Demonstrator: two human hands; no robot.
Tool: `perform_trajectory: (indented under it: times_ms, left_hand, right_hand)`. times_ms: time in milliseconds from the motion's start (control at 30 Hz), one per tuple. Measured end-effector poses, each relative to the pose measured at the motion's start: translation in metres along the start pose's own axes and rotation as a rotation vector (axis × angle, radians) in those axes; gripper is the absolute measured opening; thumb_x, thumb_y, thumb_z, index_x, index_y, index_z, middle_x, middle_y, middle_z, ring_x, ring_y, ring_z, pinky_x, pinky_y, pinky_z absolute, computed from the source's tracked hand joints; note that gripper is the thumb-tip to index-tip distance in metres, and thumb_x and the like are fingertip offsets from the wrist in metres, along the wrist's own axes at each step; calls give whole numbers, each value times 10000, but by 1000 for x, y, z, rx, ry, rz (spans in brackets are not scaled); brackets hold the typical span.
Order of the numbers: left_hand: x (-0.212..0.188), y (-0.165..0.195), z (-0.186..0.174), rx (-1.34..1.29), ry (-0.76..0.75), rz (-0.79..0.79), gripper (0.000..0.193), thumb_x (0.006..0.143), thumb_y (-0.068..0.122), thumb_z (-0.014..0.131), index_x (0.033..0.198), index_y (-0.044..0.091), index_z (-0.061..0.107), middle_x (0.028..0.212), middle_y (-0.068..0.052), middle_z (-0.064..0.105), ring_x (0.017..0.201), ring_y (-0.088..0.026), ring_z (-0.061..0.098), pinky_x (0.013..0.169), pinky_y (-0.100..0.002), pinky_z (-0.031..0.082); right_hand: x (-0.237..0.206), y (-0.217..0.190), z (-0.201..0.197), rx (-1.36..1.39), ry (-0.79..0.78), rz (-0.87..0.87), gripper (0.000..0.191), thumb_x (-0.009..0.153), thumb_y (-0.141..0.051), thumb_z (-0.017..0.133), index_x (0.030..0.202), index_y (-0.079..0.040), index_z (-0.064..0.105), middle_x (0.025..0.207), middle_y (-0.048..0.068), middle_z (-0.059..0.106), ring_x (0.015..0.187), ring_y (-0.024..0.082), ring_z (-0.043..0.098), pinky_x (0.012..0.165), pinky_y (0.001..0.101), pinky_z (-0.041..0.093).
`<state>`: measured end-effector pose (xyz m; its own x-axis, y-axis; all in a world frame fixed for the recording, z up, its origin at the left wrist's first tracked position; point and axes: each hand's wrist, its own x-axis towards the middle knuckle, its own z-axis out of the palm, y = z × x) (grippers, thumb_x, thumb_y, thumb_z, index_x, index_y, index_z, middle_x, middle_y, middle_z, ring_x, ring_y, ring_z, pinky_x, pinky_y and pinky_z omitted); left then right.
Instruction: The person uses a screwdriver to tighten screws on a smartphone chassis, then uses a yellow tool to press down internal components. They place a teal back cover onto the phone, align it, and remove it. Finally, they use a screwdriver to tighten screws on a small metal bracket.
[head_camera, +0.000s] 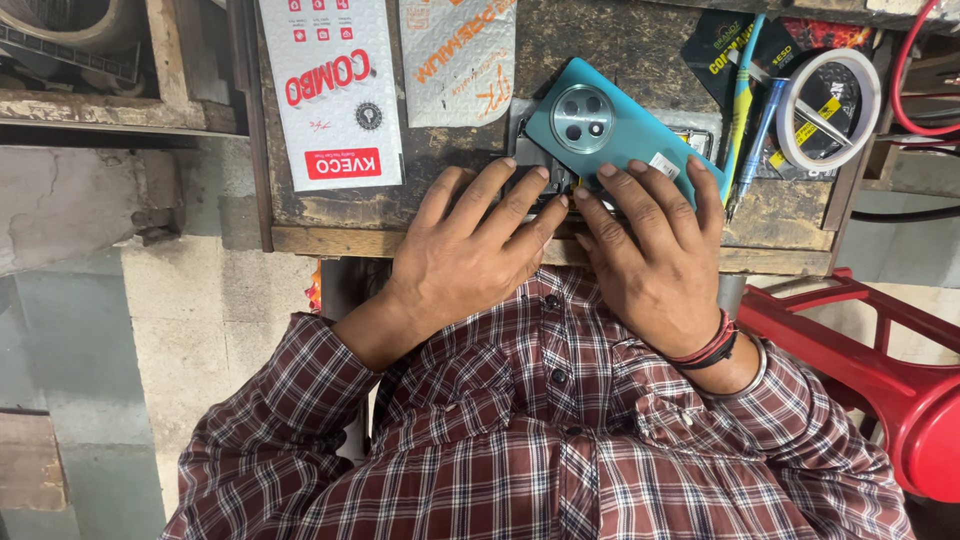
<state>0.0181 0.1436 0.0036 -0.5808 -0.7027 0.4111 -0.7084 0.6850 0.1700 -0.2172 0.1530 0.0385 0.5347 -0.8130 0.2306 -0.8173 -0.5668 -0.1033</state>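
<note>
1. Teal phone back cover (610, 125) lies camera-side up, upper centre of the wooden table (780, 215); right hand (655, 255) rests flat on it, fingers spread, pinning rather than gripping.
2. Left hand (465, 250) lies half-curled beside it, fingertips on a dark part at the cover's edge; whether it pinches anything, I cannot tell.

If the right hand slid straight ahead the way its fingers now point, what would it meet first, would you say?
The right hand already rests its fingertips on the teal phone back cover, so that comes first. Further along that line lies the bare wooden bench top, though depth is hard to judge.
</note>
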Motion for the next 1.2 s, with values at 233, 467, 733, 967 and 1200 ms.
perform_trajectory:
  times_ms: [233, 467, 733, 967, 1200]
  left_hand:
    - [1, -1, -1, -55, 26, -23, 361, 1038, 363, 702, 1334, 158, 723, 1415, -60, 619, 1318, -265, 547, 1066, -499, 459]
    - [3, -1, -5, -179, 51, -116, 329, 1016, 234, 688, 1315, 101, 723, 1396, -35, 663, 1312, -247, 574, 1109, -467, 446]
    - [7, 2, -6, -212, 49, -135, 343, 1001, 224, 698, 1314, 86, 720, 1393, -40, 663, 1317, -260, 567, 1113, -477, 444]
    - [9, 5, -3, -171, 49, -131, 320, 994, 222, 696, 1280, 84, 724, 1387, -52, 664, 1331, -265, 560, 1116, -486, 442]
    - [11, 7, -1, -224, 66, -144, 340, 1000, 192, 683, 1295, 24, 705, 1355, -73, 673, 1345, -284, 561, 1097, -496, 451]
  right_hand:
    - [2, 0, -1, -3, -15, -25, 412, 985, -251, 783, 1378, -142, 729, 1452, 66, 615, 1379, 297, 544, 1242, 624, 290]
    - [-1, -7, -2, -102, -48, -39, 411, 1007, -191, 722, 1406, -94, 719, 1478, 72, 613, 1387, 292, 548, 1232, 672, 259]
    - [-3, -19, -10, -229, -76, -43, 382, 1044, -168, 674, 1396, -38, 745, 1547, 62, 562, 1440, 290, 516, 1222, 736, 227]
    - [8, -37, -20, -395, -132, -71, 310, 1041, -163, 646, 1297, -19, 747, 1545, 81, 583, 1491, 296, 478, 1185, 779, 216]
    - [20, -46, -21, -512, -138, -139, 459, 975, -173, 605, 1354, 61, 715, 1504, 140, 588, 1508, 296, 442, 1204, 739, 259]
